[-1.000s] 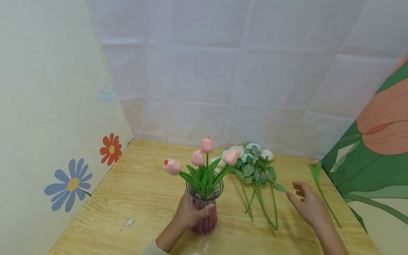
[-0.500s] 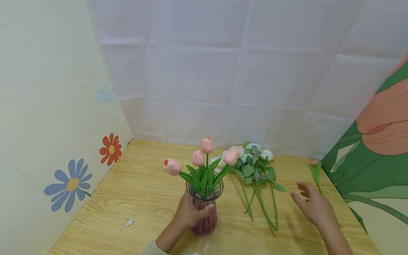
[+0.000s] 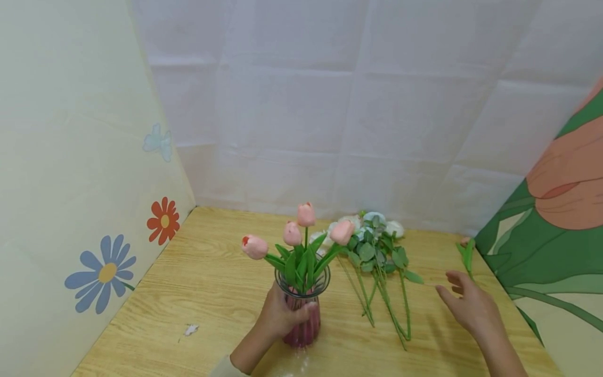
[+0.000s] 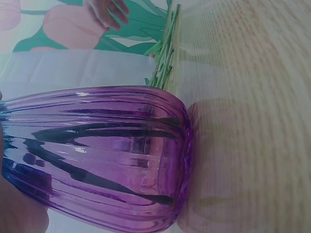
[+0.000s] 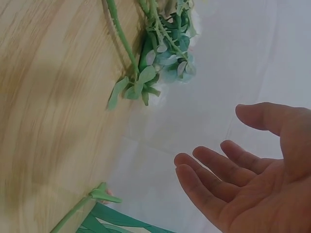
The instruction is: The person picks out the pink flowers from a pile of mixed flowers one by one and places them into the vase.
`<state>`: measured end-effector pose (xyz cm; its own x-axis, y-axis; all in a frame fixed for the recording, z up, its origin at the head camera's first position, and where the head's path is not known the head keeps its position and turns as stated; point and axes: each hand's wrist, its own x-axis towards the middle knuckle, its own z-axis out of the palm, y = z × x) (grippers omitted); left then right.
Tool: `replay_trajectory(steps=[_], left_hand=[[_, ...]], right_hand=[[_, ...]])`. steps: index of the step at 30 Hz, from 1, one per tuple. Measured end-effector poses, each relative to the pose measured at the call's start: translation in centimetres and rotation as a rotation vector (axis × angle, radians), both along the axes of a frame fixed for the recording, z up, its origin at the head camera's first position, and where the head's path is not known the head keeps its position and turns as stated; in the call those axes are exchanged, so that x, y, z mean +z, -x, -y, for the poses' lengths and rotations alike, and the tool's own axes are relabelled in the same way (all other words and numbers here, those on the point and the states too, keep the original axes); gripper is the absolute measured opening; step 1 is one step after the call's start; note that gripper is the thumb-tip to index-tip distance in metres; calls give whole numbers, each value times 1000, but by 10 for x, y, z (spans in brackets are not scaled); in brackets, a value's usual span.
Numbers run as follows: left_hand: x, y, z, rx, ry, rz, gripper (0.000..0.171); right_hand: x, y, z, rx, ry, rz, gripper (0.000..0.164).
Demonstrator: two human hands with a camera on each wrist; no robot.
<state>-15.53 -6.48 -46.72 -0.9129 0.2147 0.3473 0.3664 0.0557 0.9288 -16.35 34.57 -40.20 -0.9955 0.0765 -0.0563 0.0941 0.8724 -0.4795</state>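
Note:
My left hand (image 3: 281,314) grips a ribbed purple glass vase (image 4: 116,155) round its side, thumb across the front. Several pink tulips (image 3: 292,233) with green leaves stand in the vase, heads spread above its rim; dark stems show through the glass in the left wrist view. My right hand (image 3: 473,306) hovers over the table's right side with relaxed fingers and holds nothing. Closest to it is a single tulip (image 3: 467,255) lying at the right edge, its stem mostly hidden behind the hand. In the right wrist view the palm and spread fingers (image 5: 209,179) show.
Between vase and right hand lie white and pale blue flowers (image 3: 372,230) with long green stems (image 3: 388,309) pointing toward me. A small white scrap (image 3: 191,329) lies on the wooden table (image 3: 212,262) at left. A white sheet (image 3: 292,104) backs the table, with printed panels at both sides.
My right hand has drifted right, away from the flower stems and over the lone tulip's stem. The left hand and the vase have stayed in place.

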Motion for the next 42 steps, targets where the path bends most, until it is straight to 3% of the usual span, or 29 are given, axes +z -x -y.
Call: replay_trajectory(steps=[19, 42], left_hand=[[-1, 1, -1, 7, -6, -23, 75], [-1, 0, 1, -8, -9, -4, 75]], right_hand=[[-11, 4, -13, -12, -37, -14, 71], [-19, 13, -34, -39, -26, 65, 74]])
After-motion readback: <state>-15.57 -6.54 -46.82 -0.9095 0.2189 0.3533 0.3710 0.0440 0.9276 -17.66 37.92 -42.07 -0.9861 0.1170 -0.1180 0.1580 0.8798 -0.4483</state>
